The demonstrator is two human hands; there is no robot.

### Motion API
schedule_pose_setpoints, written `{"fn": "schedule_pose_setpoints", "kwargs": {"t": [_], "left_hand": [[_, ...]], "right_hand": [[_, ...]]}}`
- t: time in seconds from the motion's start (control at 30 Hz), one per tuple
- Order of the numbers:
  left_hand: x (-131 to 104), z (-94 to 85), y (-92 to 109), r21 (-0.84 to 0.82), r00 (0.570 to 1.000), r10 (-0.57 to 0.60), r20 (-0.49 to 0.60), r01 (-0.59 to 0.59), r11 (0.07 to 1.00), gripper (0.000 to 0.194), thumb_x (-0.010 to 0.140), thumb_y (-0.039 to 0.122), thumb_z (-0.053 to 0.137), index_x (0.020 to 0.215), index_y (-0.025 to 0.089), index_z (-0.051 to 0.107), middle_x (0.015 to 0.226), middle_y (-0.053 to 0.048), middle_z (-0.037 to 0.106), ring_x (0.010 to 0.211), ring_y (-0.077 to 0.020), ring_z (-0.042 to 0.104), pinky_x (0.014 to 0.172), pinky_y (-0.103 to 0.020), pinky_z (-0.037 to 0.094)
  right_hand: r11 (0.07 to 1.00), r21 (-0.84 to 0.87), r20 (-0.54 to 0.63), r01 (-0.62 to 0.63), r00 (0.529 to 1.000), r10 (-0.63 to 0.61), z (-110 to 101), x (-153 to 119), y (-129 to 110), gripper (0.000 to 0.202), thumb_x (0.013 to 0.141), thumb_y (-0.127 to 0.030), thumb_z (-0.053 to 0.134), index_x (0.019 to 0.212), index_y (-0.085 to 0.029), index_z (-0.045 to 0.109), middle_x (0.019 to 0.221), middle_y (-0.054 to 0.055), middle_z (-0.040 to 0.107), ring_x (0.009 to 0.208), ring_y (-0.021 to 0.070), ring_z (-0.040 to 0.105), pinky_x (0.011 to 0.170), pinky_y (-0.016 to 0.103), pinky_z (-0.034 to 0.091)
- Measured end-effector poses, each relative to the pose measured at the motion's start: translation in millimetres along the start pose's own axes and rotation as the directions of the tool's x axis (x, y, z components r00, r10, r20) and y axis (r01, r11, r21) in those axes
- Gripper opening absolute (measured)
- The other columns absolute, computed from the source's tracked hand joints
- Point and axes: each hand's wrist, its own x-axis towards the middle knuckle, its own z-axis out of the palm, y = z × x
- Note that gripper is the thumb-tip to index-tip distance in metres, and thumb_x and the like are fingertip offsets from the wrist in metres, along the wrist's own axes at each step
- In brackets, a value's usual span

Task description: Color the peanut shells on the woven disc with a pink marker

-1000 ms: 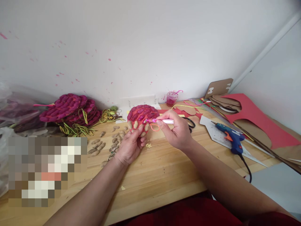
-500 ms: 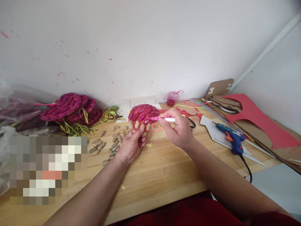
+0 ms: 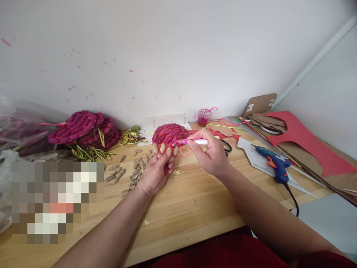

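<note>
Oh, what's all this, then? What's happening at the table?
A person is painting peanuts on a rounded red piece. The left hand's grip holds it by the near edge, while the right hand's grip has a white-handled brush, its pink tip at the piece. Most of its visible peanuts are purplish pink; a few tan ones remain near the left thumb. Similar pieces are stacked at left, and a cup of pink liquid stands by the wall.

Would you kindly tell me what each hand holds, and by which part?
The left hand grips the peanut-covered piece by its lower edge; the right hand holds the white, pink-tipped tool by its handle.
</note>
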Motion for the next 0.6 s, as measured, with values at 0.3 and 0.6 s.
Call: {"fn": "schedule_pose_setpoints", "kwargs": {"t": [0.3,0.6], "left_hand": [[0.9,-1.4,0.2,-0.066,1.0,0.004,-0.008,-0.005,0.998,0.042,0.075,0.033,0.092,0.083,0.019,0.053,0.067,0.007,0.047,0.055,-0.0064,0.044,0.047,-0.016,0.035],[0.5,2.9,4.5,-0.161,0.999,-0.032,-0.041,0.025,0.987,0.045,0.067,0.026,0.097,0.082,0.018,0.055,0.067,0.007,0.049,0.053,-0.0046,0.044,0.044,-0.016,0.035]], "right_hand": [[1.0,-0.008,0.006,0.017,1.0,-0.017,0.2,-0.2,0.2,0.008,0.098,-0.028,0.066,0.093,-0.023,0.064,0.089,0.003,0.074,0.078,0.0174,0.067,0.073,0.033,0.053],[0.999,-0.032,-0.012,0.024,1.0,-0.024,1.0,-0.8,3.0,0.007,0.099,-0.027,0.066,0.094,-0.023,0.065,0.091,0.003,0.074,0.082,0.0182,0.068,0.077,0.035,0.053]]}}
